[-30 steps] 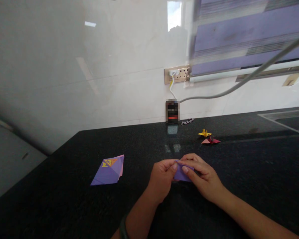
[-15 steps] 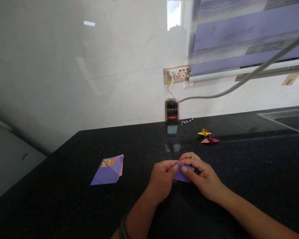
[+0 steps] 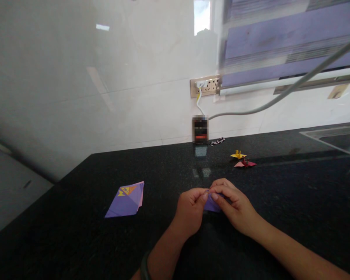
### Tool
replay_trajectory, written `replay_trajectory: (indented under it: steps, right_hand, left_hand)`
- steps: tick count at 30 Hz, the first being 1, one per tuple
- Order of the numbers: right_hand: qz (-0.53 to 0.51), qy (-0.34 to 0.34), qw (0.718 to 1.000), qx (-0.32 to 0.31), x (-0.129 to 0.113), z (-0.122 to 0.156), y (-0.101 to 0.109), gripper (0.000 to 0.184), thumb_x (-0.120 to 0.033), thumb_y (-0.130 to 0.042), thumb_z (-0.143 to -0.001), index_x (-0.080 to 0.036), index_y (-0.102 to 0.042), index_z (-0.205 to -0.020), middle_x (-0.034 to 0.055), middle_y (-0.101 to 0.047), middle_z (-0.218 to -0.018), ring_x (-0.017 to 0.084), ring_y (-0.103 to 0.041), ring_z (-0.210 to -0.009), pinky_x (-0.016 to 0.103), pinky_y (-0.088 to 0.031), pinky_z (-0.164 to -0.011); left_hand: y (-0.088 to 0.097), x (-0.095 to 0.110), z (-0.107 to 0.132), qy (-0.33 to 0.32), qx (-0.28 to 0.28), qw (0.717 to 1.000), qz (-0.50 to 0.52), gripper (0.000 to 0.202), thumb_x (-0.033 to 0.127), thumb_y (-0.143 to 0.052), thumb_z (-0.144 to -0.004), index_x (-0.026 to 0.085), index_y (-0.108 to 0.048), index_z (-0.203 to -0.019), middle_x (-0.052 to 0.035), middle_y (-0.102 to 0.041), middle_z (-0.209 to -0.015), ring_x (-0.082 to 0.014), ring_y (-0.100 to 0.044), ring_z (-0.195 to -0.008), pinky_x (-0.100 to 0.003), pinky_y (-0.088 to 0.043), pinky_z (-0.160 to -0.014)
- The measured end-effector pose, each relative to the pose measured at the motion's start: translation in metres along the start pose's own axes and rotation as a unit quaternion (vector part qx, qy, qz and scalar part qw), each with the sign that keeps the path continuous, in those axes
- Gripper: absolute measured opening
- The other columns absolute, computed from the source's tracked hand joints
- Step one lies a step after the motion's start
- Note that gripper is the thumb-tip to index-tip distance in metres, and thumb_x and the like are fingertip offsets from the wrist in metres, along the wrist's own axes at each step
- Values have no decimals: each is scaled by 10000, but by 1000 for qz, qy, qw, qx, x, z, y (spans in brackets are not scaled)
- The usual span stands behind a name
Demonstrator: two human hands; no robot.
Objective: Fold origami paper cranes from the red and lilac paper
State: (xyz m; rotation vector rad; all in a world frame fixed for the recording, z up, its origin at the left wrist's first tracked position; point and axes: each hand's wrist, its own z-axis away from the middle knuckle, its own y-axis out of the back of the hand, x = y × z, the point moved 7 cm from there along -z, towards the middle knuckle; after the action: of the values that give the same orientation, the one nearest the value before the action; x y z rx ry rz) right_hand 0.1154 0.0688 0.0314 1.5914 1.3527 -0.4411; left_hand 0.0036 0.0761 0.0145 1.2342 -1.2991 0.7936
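Purple folded paper (image 3: 212, 203) pinched between both hands.

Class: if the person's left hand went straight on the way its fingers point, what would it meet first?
The left hand points rightward at the small purple paper it pinches; just beyond, probably, the right hand.

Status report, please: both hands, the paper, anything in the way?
Left hand and right hand both pinch the small purple paper. Paper low over black counter. Folded purple sheet apart at left, paper cranes beyond; neither in the way.
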Motion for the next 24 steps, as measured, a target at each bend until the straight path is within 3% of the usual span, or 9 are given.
replay_trajectory:
  steps: [8, 15, 24]
  right_hand:
    - [89, 32, 995, 18, -4, 1, 2, 179, -141, -445, -808, -210, -591, -885, 44, -504, -791, 176, -488, -794, 331, -400, -705]
    - [64, 4, 997, 34, 0, 1, 3, 149, -157, -462, -794, -217, -579, -865, 41, -563, -807, 180, -522, -793, 335, -413, -722]
    - [108, 12, 992, 69, 3, 1, 7, 145, -161, -509, -757, -204, -553, -889, 55, -568, -844, 195, -511, -833, 340, -413, -726]
  left_hand:
    - [1, 3, 0, -24, 22, 998, -53, 271, 238, -408, -820, 182, -633, -960, -34, -656, -848, -152, -578, -767, -258, -432, -693]
    - [-4, 1, 1, -9, 8, 998, -60, 288, 256, -395, -821, 161, -636, -946, -40, -650, -790, -158, -569, -721, -249, -430, -643]
    - [0, -2, 0, -17, 29, 999, -42, 267, 241, -409, -813, 172, -632, -943, -46, -652, -889, -169, -574, -825, -274, -425, -745]
